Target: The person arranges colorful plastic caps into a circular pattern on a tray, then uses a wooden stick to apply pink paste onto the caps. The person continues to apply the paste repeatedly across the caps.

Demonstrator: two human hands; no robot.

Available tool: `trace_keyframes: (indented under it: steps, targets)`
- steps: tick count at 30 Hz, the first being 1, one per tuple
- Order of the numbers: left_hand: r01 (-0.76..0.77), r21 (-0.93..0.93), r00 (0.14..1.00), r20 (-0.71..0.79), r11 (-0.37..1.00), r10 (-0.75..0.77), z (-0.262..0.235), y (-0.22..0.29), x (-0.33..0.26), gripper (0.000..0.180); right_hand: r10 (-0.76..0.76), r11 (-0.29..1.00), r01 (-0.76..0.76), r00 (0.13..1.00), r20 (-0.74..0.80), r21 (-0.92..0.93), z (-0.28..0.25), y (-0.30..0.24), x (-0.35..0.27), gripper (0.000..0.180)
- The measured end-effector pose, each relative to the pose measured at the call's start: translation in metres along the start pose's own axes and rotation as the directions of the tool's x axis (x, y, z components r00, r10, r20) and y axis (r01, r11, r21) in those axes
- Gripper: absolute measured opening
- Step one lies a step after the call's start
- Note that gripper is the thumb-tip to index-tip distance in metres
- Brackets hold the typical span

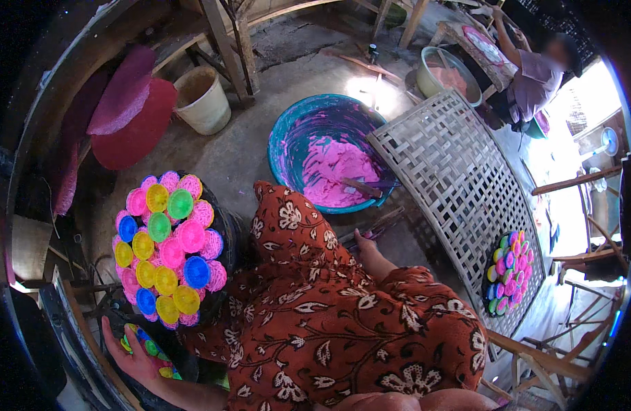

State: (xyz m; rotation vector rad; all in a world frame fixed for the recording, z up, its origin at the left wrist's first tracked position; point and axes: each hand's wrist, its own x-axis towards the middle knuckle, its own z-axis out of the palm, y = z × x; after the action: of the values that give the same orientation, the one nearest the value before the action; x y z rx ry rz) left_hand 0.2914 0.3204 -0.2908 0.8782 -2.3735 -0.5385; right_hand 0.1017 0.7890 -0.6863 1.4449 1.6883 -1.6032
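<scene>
Coloured discs (166, 248), about twenty, lay stacked at near left; left hand (134, 356) rested spread on more discs. Right hand (365, 241) touched sticks, grip unclear. One pink-paste basin (327, 152), one woven mat (459, 185), concrete floor (240, 154).

Teal basin (288, 130) w/ pink paste (332, 164); multicolour discs (166, 246); orange floral cloth (329, 322).
</scene>
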Motion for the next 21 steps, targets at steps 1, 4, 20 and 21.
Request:
trace_keyframes:
  steps: [1, 4, 20, 21]
  targets:
    - [-0.019, 0.052, 0.999, 0.031, 0.998, 0.018, -0.003, 0.007, -0.001, 0.042, 0.029, 1.0, -0.03, 0.999, 0.036, 0.009, -0.002, 0.003, -0.002, 0.052]
    - [-0.057, 0.155, 0.998, 0.016, 0.986, 0.055, -0.012, 0.017, -0.005, 0.044, 0.077, 0.997, -0.07, 0.972, 0.223, -0.038, 0.005, -0.005, -0.02, 0.063]
    - [-0.093, -0.17, 0.98, -0.19, 0.981, 0.06, -0.004, 0.016, 0.042, 0.049, -0.202, 0.979, 0.172, 0.859, 0.471, 0.108, 0.006, -0.207, -0.051, 0.065]
    - [-0.078, -0.266, 0.983, -0.18, 0.961, 0.03, -0.002, 0.011, 0.048, 0.05, -0.227, 0.974, 0.19, 0.848, 0.479, 0.125, 0.01, -0.226, -0.063, 0.065]
